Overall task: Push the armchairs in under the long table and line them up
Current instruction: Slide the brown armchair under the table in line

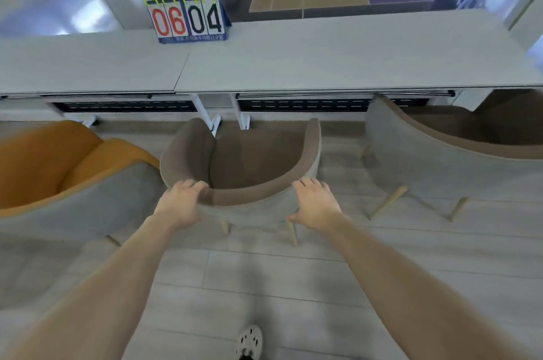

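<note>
Fingers of the left hand [179, 204] curl over the top rim of the brown-lined, grey-backed tub armchair [244, 165], thumb behind the backrest, closed on the rim; the right hand [317, 204] mirrors it farther along the same curve, fingers draped over the rim and thumb spread against the grey outer shell, a looser hold. Gripping both shoulders of the backrest likely lets the person steer as well as shove. Beyond the fingertips the chair's open seat faces the long pale grey table [323, 65], its front-to-back axis roughly square to the table edge; the front sits near the white table legs [216, 121], and the seat is not yet under the top. Left of the left hand, an orange-seated grey armchair [67, 177] stands well out and angled. Right of the right hand, another brown-lined grey armchair [452, 154] is partly tucked under the table. Past the fingers, on the tabletop, stands a flip scoreboard [188, 18] reading 06 04.
</note>
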